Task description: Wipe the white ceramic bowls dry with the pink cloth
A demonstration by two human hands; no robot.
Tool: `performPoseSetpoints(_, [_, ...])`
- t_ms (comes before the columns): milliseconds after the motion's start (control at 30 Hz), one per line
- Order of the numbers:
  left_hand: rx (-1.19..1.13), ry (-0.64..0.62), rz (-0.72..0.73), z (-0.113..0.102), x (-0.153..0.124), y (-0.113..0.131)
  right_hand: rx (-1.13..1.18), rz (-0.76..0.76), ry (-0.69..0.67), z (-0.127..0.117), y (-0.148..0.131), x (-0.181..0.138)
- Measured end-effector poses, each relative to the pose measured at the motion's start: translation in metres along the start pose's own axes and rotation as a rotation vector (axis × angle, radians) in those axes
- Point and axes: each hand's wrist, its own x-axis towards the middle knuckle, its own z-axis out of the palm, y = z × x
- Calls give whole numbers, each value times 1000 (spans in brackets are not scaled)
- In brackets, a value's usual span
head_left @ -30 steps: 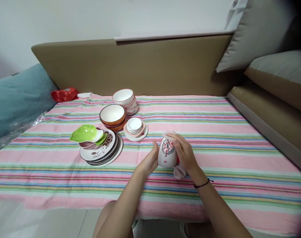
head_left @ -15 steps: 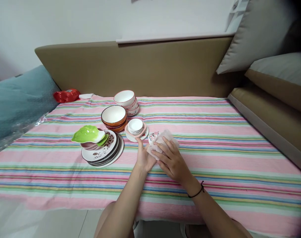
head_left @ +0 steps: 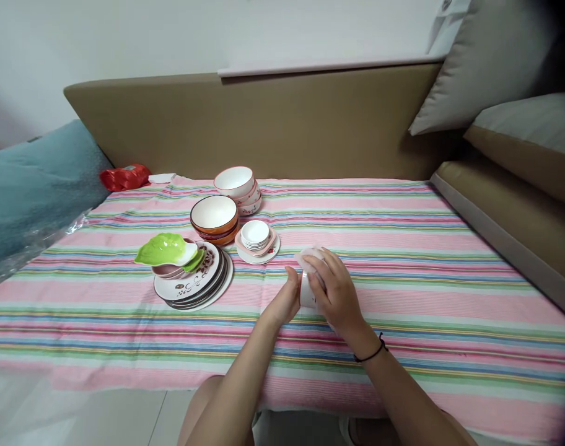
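A small white cup point(head_left: 305, 291) with a red floral print is held between both my hands above the striped cloth point(head_left: 403, 248). My left hand point(head_left: 285, 303) grips the cup's left side, thumb up along it. My right hand point(head_left: 336, 294) lies over the cup's right side and presses a pale pink wipe point(head_left: 310, 255) against it; the wipe's edge shows above my fingers. Most of the cup is hidden by my right hand.
To the left stand a pile of plates point(head_left: 194, 282) with a green leaf dish point(head_left: 164, 249), an orange-brown bowl stack point(head_left: 214, 217), white bowls point(head_left: 236, 183) and small saucers point(head_left: 256, 236). A red packet point(head_left: 124, 176) lies at the back left. Sofa cushions rise behind and right.
The cup went from upright to tilted left with the wipe over it, and now stands upright again between my hands, nearer me, with my right hand covering its print.
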Motion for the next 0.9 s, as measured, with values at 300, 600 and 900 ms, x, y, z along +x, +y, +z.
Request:
performPoseSetpoints(300, [119,-93,-11,-9,-2,0,533,472,-16,-9,26,11])
performPoseSetpoints(600, [83,-177,-46,-5,-5,8,617,469,-34,-9,31,11])
performPoseSetpoints(900, [-131,-128,-25,-1,-6,9,-24,-142,-100,-6,1,3])
